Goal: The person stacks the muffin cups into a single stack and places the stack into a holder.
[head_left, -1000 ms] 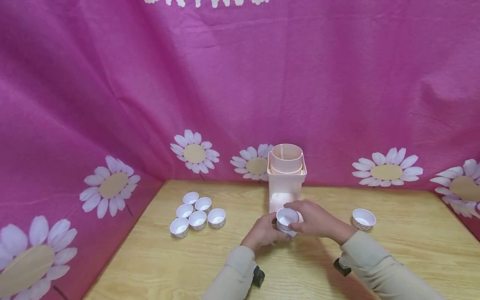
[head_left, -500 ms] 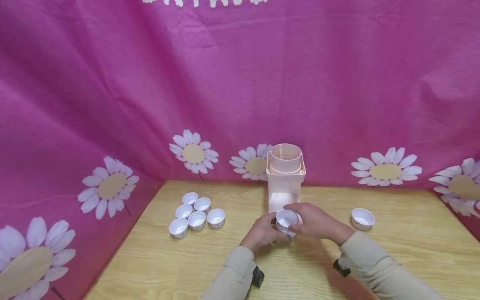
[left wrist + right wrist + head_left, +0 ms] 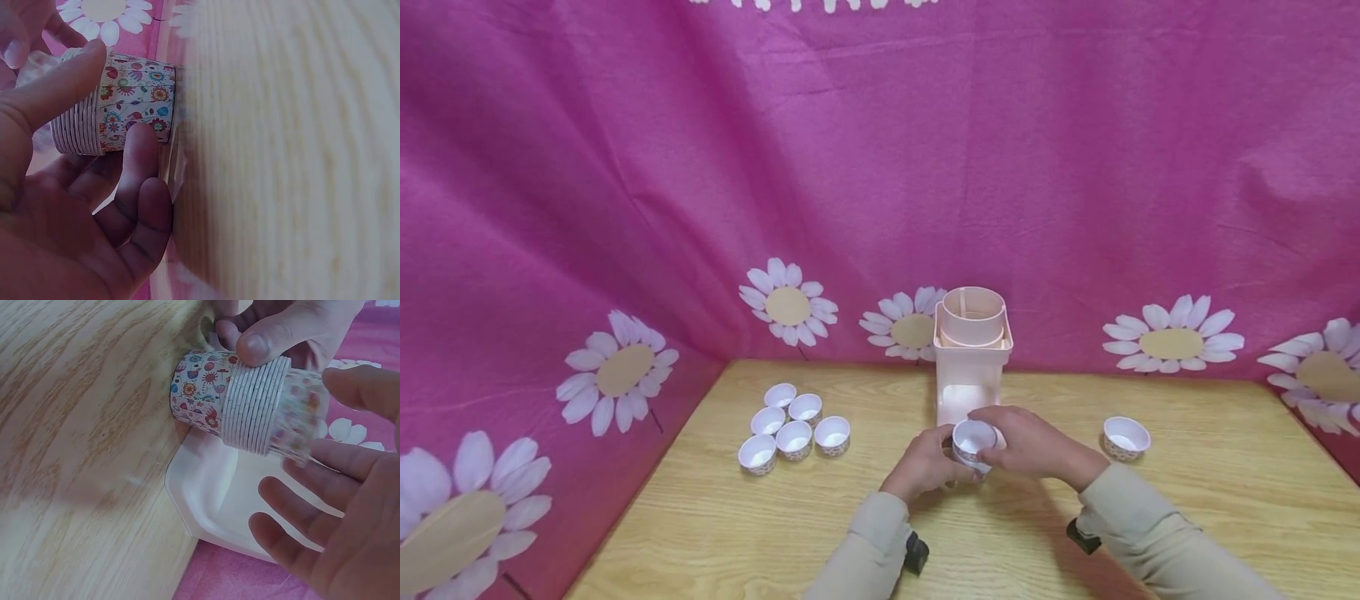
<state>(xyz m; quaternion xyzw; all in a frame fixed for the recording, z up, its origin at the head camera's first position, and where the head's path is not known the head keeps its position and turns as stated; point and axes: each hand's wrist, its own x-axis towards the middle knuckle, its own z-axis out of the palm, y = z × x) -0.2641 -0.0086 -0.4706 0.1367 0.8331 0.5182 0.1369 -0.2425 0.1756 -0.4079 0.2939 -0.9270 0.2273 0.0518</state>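
I had the stack (image 3: 975,454) low in the head view, just right of centre, between the hands and in front of the pink holder (image 3: 973,367). Its long axis ran roughly upright, base toward the table (image 3: 700,533) and mouth toward the head camera; I couldn't tell whether the base touched the wood.

Both hands were on it, so neither was nearer — what mattered was the level. The left hand (image 3: 925,461) gripped lower down, thumb on the bunched rims (image 3: 255,406) and fingers along the flowered side. The right hand (image 3: 1030,442) pinched the top cup (image 3: 301,412) at the mouth end, thumb opposite fingers.

From the head view alone I would have read a single cup: I saw its white inside and little else. The right wrist view gave me the row of rims, with the top cup standing out beyond them, blurred. Only the head view showed six cups (image 3: 794,442) left of centre and a lone cup (image 3: 1126,437) at lower right.
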